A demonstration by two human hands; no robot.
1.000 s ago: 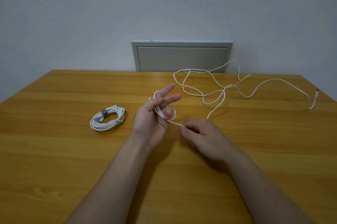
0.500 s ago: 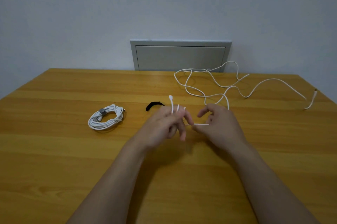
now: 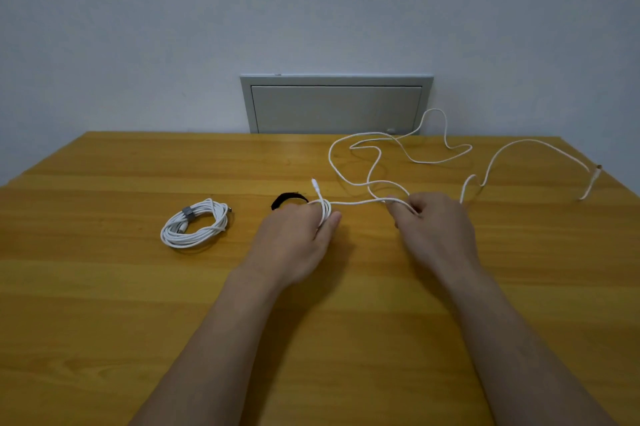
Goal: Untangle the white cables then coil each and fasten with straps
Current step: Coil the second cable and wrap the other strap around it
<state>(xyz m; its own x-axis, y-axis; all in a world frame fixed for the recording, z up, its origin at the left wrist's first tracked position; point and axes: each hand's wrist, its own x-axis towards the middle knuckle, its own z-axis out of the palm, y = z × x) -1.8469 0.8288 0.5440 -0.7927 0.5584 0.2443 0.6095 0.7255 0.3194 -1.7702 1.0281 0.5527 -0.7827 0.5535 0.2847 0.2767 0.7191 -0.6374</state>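
Observation:
A long white cable (image 3: 408, 155) lies in loose loops across the far right of the wooden table (image 3: 104, 287), its plug end (image 3: 590, 183) near the right edge. My left hand (image 3: 298, 245), palm down, has a few turns of this cable wound around its fingers, with the other plug tip sticking up behind it. My right hand (image 3: 433, 228) pinches the same cable a short way to the right, the strand taut between both hands. A second white cable (image 3: 194, 223) lies coiled at the left, bound by a grey strap. A black strap (image 3: 289, 198) lies just behind my left hand.
A grey wall panel (image 3: 336, 106) sits behind the table's far edge. Bare tabletop stretches in front of my forearms and around the coiled cable at the left.
My left hand has turned from palm up to palm down with the cable turns on it. My right hand has moved to the right along the cable, pulling the strand taut. The black strap has come into sight.

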